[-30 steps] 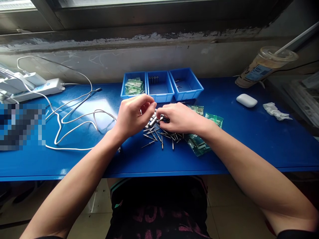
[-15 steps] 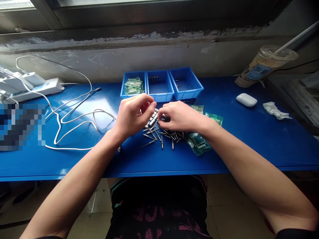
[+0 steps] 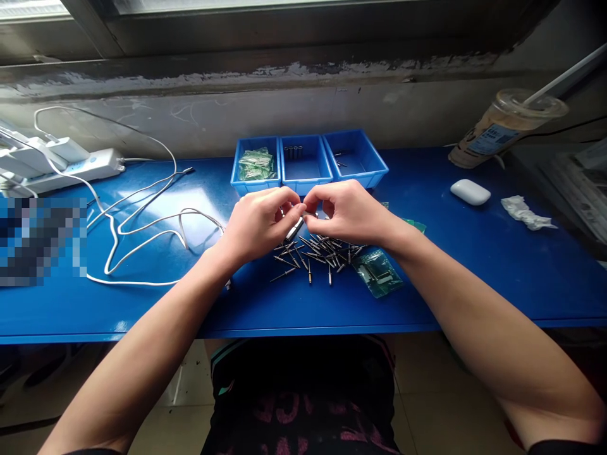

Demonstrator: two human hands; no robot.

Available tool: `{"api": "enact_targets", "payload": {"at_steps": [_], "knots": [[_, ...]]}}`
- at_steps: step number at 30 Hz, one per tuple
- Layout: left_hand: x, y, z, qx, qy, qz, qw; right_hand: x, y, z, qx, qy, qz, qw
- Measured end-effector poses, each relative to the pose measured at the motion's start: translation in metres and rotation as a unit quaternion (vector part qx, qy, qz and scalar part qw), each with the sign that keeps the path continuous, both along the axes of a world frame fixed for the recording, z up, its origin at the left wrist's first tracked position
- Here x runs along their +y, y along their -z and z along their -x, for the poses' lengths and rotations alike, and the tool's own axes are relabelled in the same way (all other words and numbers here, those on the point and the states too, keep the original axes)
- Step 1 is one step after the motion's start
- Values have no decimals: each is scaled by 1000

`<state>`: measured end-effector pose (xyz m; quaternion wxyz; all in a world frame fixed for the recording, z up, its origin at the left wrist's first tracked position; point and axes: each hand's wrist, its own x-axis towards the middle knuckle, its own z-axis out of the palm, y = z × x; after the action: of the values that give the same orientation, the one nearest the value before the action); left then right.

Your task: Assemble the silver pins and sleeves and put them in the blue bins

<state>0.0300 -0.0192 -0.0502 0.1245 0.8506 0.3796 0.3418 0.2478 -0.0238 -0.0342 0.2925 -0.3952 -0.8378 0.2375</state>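
Observation:
My left hand (image 3: 258, 224) and my right hand (image 3: 348, 212) meet fingertip to fingertip above the blue table (image 3: 474, 265). Both are closed in a pinch around a small metal part (image 3: 294, 227) held between them. Under the hands lies a loose pile of several thin metal pins (image 3: 315, 253). Small green plastic bags (image 3: 379, 272) lie just right of the pile, one partly hidden by my right wrist.
Three blue bins stand behind the hands: the left bin (image 3: 256, 165) holds green bags, the middle bin (image 3: 303, 164) small dark cylinders, the right bin (image 3: 355, 161) a few pins. White cables (image 3: 142, 221) and a power strip (image 3: 71, 167) lie left. An earbud case (image 3: 469, 191), crumpled paper (image 3: 524, 212) and drink cup (image 3: 502, 126) are right.
My right hand has lifted off the pin pile and moved up and left to meet my left hand. Both now pinch a small metal part between their fingertips.

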Motion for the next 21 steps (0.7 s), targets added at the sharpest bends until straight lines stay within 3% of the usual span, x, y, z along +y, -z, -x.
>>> {"api": "enact_targets", "payload": {"at_steps": [8,14,21], "knots": [[2,1,2,13,-11,12,1000,2,7,4,53,-18,-40,998],[3,0,3,22,19,29,999,2,7,6,86,-10,-84,993],[4,-1,-1,-130,43,116,984,3,7,5,157,-1,-49,986]]}}
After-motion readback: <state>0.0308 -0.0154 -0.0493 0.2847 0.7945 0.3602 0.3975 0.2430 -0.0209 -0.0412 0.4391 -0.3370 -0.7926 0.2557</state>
